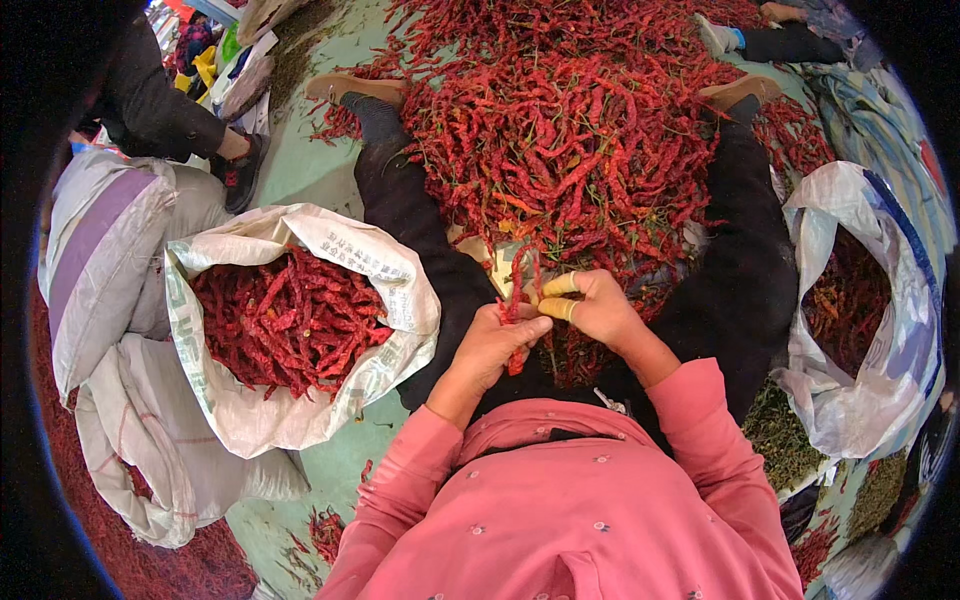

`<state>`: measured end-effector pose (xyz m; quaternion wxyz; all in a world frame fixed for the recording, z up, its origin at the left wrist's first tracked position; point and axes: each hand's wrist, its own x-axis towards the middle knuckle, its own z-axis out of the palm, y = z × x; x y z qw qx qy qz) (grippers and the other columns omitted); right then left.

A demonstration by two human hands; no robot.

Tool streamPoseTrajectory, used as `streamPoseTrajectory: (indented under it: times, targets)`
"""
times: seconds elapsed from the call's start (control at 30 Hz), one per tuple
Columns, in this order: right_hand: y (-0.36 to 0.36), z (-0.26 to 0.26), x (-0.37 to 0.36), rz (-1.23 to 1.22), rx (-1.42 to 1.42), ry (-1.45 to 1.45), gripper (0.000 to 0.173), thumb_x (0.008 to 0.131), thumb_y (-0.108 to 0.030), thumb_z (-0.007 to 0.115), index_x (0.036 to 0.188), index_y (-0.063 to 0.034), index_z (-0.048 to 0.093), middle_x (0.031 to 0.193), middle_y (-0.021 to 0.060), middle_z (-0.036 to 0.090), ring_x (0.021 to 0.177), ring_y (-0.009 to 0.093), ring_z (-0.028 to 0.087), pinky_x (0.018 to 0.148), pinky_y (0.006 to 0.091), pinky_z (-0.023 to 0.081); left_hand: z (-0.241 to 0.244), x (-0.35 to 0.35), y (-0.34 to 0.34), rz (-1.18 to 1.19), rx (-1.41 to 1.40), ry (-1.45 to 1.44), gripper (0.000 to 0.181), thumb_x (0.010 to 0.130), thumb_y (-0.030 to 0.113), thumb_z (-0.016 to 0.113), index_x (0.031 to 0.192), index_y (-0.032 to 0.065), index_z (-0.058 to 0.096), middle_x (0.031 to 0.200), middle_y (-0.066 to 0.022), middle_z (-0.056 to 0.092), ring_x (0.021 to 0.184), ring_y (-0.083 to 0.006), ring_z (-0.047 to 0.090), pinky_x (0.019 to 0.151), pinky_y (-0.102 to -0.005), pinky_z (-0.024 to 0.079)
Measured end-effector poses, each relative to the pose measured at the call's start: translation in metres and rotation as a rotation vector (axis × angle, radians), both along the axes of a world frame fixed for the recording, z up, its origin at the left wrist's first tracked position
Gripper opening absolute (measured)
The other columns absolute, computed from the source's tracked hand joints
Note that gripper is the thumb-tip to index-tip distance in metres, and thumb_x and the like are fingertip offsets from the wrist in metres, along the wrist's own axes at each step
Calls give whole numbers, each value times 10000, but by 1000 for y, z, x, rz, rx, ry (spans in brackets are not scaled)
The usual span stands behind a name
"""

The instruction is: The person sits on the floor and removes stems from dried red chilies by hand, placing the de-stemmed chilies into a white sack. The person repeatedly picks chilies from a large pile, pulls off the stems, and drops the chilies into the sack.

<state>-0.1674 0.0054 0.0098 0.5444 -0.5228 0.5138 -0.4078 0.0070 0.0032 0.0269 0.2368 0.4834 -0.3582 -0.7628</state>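
Observation:
My left hand [491, 345] is closed around a few dried red chili peppers [516, 300], which stick up and down out of the fist. Close beside it, my right hand [589, 304] has yellow covers on two fingers and pinches another chili pepper [537, 279] near its fingertips. Both hands are over my lap, between my black-trousered legs. In front of them spreads a large heap of wrinkled red chili peppers [570, 150], some with green stems. Under the near edge of the heap a pale yellowish piece [504, 262] shows partly.
An open white woven sack [300, 431] of chili peppers stands at the left, filled sacks [105, 262] beyond it. Another open sack [870, 409] with peppers is at the right. A person's leg [161, 112] is at the upper left, another person's foot [716, 37] at the upper right.

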Motion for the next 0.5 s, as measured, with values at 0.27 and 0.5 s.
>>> streamPoseTrajectory:
  times: [0.27,0.5]
  targets:
    - [28,19,-6,180,664,-225,120,836,-88,626,894,10,663,612,20,576,407,53,422,363,203,300,-10,-1,6,223,-47,-33,115,821,108,678,865,24,612,666,-14,575,503,-63,482,449,-198,360]
    - [40,-2,10,147,602,-126,111,798,-105,664,753,-6,640,602,41,588,439,79,464,403,234,366,-19,7,24,318,0,-78,115,861,138,639,837,34,594,676,-17,566,539,-75,494,477,-208,403]
